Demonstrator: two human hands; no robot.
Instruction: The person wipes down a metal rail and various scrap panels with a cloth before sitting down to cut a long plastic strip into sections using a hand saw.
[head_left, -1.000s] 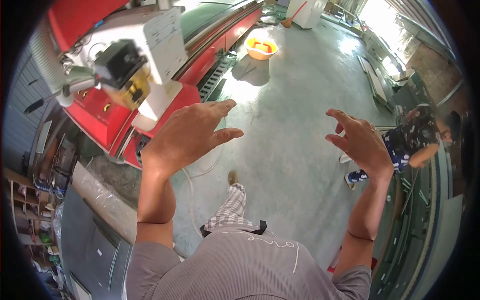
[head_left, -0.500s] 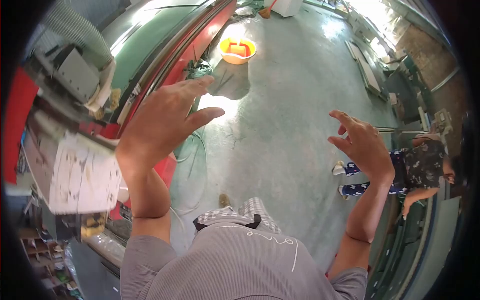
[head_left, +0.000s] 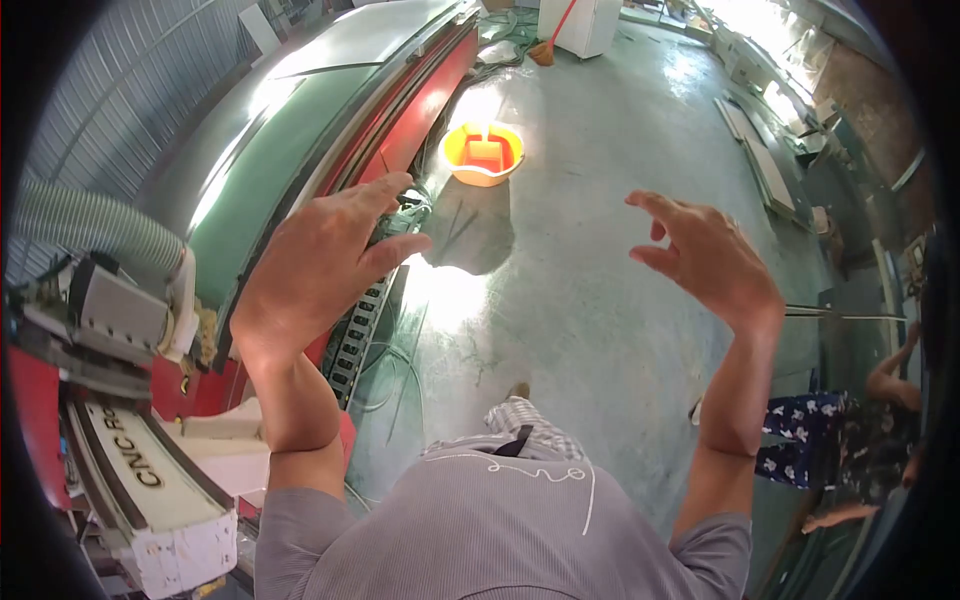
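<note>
Both of my hands are raised in front of my chest, well apart. My left hand [head_left: 325, 262], palm down, has its thumb spread away from its fingers and holds nothing; behind it is the red side of a long machine [head_left: 428, 100]. On the right, my right hand [head_left: 708, 250] is held over the floor with fingers curved and thumb apart, nothing between them. Farther ahead, between the two hands, an orange basin [head_left: 482, 155] with a red item inside stands on the floor.
A CNC machine head [head_left: 150, 480] and a ribbed hose [head_left: 100, 222] are at the left. Loose cables [head_left: 395, 375] lie by the machine. Another person [head_left: 850, 440] is at the right, near stacked panels [head_left: 768, 170]. A broom [head_left: 543, 52] leans by a white cabinet [head_left: 578, 25].
The view has shifted forward along the floor; the basin appears lower and the other person lower and farther right. Both hands stay raised, the right one slightly higher in view.
</note>
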